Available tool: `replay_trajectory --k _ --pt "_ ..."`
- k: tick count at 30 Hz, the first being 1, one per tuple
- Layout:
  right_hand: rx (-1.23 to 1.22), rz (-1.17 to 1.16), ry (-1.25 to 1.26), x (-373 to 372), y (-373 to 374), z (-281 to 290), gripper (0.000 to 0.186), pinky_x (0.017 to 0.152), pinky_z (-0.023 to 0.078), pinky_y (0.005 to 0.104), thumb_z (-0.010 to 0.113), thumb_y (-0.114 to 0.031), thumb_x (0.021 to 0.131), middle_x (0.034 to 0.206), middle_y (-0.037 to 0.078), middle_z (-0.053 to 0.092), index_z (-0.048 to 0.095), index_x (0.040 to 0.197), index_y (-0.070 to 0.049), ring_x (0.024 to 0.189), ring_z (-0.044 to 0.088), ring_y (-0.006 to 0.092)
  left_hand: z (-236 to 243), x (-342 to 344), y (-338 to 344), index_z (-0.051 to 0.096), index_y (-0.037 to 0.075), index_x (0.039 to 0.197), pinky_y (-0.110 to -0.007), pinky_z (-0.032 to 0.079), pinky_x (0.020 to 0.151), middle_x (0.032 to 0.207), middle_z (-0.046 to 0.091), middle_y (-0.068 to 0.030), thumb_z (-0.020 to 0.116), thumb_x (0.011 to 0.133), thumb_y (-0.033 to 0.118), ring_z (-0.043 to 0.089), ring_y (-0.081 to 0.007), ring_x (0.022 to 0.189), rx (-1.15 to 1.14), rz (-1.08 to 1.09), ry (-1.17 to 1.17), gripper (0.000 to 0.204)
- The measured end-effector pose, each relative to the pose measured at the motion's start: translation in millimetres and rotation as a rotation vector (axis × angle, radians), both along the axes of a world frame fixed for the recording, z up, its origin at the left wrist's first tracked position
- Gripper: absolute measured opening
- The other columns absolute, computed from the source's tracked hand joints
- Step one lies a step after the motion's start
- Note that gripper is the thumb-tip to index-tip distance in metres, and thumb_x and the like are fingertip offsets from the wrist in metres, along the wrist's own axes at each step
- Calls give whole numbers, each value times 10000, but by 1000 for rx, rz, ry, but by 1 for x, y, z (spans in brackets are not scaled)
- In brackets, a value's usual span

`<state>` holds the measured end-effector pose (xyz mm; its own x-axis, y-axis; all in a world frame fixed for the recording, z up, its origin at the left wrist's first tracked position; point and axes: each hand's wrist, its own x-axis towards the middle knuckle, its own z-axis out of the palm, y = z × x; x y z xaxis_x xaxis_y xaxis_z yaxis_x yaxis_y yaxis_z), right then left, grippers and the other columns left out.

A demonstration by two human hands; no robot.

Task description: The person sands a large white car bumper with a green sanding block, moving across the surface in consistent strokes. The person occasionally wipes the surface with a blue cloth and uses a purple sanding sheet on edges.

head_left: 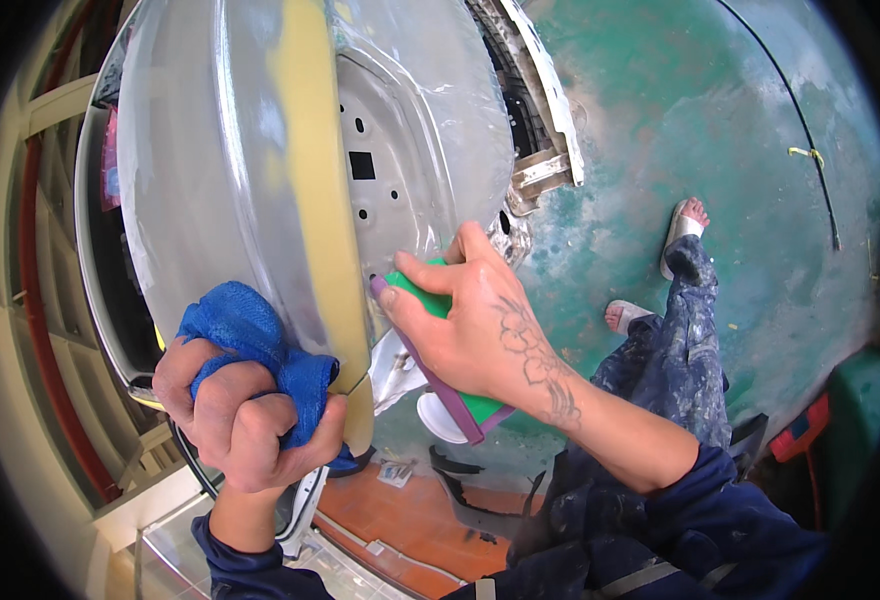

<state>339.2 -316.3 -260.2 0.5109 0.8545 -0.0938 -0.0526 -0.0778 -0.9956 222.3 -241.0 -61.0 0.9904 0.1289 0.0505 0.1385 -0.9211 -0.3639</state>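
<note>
My left hand (248, 418) is closed round a crumpled blue cloth (235, 318), at the lower left over the car body. My right hand (470, 325) grips a flat green block with a purple layer along its edge, which looks like a sanding block (438, 395). The block is beside the yellow strip of the car body, close to the recessed bare-metal area; whether it touches the metal I cannot tell. The grey car panel (175, 150) carries a long yellow band of filler or primer (312, 170) along a ridge. A drawing of flowers marks the back of my right hand.
A recess with several holes (390, 150) lies right of the yellow band. Exposed dark and white parts (550, 110) edge the body. My dusty trouser legs and sandals (682, 230) show on the stained green floor (640, 90). A thin black hose or rod (795, 110) lies at the upper right.
</note>
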Motion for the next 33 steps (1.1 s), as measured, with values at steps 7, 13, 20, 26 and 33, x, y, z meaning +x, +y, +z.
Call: replay_trajectory --k 7,13,20,26,33 --pt "-40 48 -350 -16 -16 46 454 813 530 472 787 -299 933 914 225 551 788 1234 42 899 621 391 25 -51 -22 520 145 789 -560 465 897 932 607 -79 870 538 200 596 -401 1038 7 -45 -9 434" --pt "-27 162 -445 -49 -40 61 437 821 542 478 811 -242 910 1013 227 546 779 1238 44 913 610 396 27 -104 -35 661 146 969 -570 524 936 1089 658 -40 870 818 369 604 -373 1104 -66 -1 -298 341" --pt "-51 267 -247 -86 -58 78 447 834 542 462 833 -214 888 1054 203 550 767 1250 41 1024 594 393 50 -140 -67 766 91 1019 -633 537 1017 1174 712 -80 803 782 176 651 -385 1155 -68 -3 -107 254" --pt "48 167 -294 -120 -67 86 471 761 545 485 797 -180 900 1082 216 508 716 1301 54 958 562 417 48 -150 -62 735 164 901 -549 545 861 1043 689 -4 765 856 251 654 -297 1027 14 34 -168 103" --pt "25 52 -248 -138 -67 83 453 859 503 494 794 -155 924 1112 246 509 719 1315 62 1032 527 420 50 -153 -56 750 135 910 -602 529 999 1097 702 -26 817 918 296 630 -324 1126 -50 48 -136 174"
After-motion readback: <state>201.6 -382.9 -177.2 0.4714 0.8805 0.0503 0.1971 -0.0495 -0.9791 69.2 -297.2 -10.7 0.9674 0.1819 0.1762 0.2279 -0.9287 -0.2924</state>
